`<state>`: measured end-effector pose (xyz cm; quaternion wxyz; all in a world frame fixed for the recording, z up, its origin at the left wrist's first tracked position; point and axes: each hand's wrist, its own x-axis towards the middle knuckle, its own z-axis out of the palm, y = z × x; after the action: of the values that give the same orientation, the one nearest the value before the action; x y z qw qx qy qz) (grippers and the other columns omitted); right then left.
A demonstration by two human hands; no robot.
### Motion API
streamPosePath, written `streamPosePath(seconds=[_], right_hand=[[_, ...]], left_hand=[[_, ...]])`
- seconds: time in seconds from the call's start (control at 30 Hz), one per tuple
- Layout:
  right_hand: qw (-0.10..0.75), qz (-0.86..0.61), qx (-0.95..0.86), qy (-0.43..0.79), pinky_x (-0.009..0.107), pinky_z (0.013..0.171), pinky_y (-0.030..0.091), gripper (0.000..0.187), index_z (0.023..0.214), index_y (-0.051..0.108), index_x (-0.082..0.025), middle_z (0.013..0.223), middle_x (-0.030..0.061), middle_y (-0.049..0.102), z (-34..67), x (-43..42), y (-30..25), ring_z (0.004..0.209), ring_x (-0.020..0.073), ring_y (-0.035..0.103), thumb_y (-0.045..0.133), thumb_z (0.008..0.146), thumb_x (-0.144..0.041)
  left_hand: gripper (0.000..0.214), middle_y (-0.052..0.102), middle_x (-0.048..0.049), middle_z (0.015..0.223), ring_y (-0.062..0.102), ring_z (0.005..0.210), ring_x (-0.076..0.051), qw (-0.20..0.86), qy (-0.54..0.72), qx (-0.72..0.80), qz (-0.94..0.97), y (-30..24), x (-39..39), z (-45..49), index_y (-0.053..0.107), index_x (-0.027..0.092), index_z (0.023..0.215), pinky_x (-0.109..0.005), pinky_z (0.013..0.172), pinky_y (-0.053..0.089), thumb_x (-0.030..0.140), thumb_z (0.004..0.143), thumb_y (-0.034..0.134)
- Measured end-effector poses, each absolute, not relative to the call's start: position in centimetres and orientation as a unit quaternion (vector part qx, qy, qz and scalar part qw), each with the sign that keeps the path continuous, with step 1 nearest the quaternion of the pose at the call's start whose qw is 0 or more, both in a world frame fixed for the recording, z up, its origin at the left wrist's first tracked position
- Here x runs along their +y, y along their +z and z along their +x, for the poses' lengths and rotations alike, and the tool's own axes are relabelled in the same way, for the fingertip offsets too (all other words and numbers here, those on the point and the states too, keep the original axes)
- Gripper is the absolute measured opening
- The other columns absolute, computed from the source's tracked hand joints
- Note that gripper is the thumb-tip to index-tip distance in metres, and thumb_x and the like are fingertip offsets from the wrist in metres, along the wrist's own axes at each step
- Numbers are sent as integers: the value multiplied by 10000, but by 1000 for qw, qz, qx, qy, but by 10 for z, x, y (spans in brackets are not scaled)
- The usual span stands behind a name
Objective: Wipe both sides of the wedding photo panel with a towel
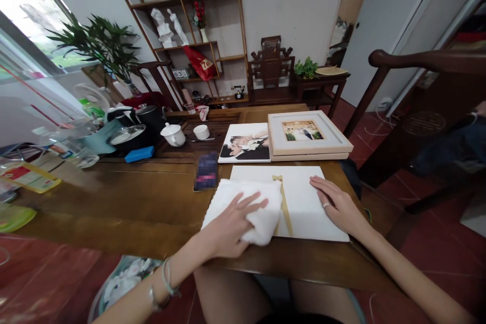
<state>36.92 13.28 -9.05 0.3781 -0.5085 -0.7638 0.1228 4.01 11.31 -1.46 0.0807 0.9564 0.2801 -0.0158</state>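
A flat white board with a tan strip-like marking lies near the front edge of the wooden table. My left hand presses a folded white towel onto the board's left part, its fingers partly spread and bent into the cloth. The towel covers that side of the board. My right hand, with a ring on one finger, rests flat along the board's right side, fingers extended and holding nothing. Just behind the board lie a photo print of people and a light wood picture frame.
Left of the photo print lies a dark phone-like object. A blue sponge, a white lidded cup, a small white bowl and a yellow-labelled bottle stand farther left. A wooden chair is at the right.
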Motion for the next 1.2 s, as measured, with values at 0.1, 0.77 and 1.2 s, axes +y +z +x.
streamPosePath(seconds=[0.1,0.77,1.2], right_hand=[[385,-505,-763,122,537,1071,417,357,1204,620,-224,1287,93,617,369,133,-92,1240,262,540,447,891,-207],[387,-506,-761,120,534,1065,426,355,1198,625,-227,1277,91,625,369,133,-92,1230,259,550,446,892,-211],[373,-509,-767,119,531,1073,418,358,1208,614,-206,1291,106,611,369,133,-90,1238,263,540,438,897,-221]], left_hand=[[394,201,11,1561,116,1448,-291,90,-12,273,958,-15,98,35,687,205,1023,-522,1172,63,173,655,552],[339,327,-25,1516,188,1426,-312,71,1,301,951,-15,145,45,697,194,989,-604,1132,111,133,690,550],[321,155,-31,1569,91,1435,-378,77,-35,286,955,-16,92,41,715,183,973,-650,1120,15,195,683,578]])
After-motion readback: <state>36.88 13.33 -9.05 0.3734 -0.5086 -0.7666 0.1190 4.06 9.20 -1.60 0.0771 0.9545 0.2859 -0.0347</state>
